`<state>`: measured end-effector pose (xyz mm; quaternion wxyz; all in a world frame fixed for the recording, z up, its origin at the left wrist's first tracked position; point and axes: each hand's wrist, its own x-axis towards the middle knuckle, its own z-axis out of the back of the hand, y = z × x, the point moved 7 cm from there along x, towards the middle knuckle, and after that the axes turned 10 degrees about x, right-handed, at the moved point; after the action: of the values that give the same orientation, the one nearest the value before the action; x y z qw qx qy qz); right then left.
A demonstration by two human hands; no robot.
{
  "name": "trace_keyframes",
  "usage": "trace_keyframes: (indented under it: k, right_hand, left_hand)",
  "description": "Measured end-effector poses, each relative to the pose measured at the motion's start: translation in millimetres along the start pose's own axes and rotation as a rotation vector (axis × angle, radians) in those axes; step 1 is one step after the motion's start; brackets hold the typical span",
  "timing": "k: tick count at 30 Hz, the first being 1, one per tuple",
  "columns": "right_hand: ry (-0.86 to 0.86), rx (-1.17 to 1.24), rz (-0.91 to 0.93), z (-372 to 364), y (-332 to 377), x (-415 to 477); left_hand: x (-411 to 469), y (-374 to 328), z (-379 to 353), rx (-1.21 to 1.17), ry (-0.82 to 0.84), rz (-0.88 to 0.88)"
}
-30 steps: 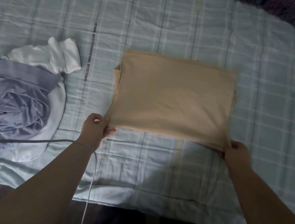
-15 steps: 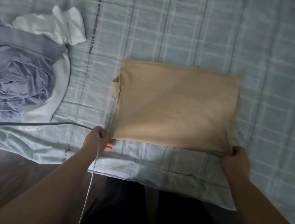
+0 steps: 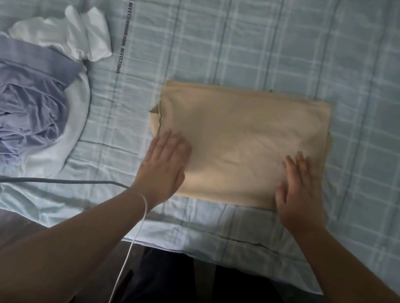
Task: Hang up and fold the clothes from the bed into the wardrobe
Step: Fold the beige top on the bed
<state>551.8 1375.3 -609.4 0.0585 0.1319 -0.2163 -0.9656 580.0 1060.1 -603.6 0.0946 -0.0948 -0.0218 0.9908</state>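
Head view: nearest, the left hand (image 3: 165,162) and right hand (image 3: 300,188) have let go of the near corners they pinched a moment ago. They now lie flat, fingers straight and close together, on the near part of the folded beige garment (image 3: 241,131). The fold looks set and is probably being smoothed. The garment's near edge lies close to the edge of the bed (image 3: 282,48). A grey cable (image 3: 39,179) runs by the left wrist. The unfolded pile (image 3: 23,104) lies well apart on the left, with open bedspread to the right and beyond.

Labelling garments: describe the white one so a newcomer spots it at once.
On the checked bed, look at the left edge. The white garment lies under and around the purple garment, its bunched end poking out at the top. It is the only white cloth; the beige garment is folded flat at centre.
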Motion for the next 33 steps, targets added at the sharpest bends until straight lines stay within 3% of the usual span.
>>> trace_keyframes:
  k: [8,15,18,23,29,33]
  right_hand:
    - [0.019,-0.207,0.127,-35,-36,18]
    - [-0.003,-0.104,0.118,-15,-28,26]
    - [-0.091,-0.080,0.070,17,-17,38]
    - [-0.058,-0.162,0.096,23,-5,95]
    - [-0.044,-0.283,0.090,1,-25,146]
    - [-0.097,-0.250,0.131,-7,-36,144]
  left_hand:
    - [11,1,-68,0.126,0.039,0.026]
    - [16,0,-50,0.094,0.030,0.054]
    - [24,2,-26,0.044,-0.023,0.065]
    - [90,11,-1,0.057,-0.031,0.023]
    - [148,29,-28,0.157,0.117,0.104]
    - [147,31,-45,0.180,0.087,0.102]
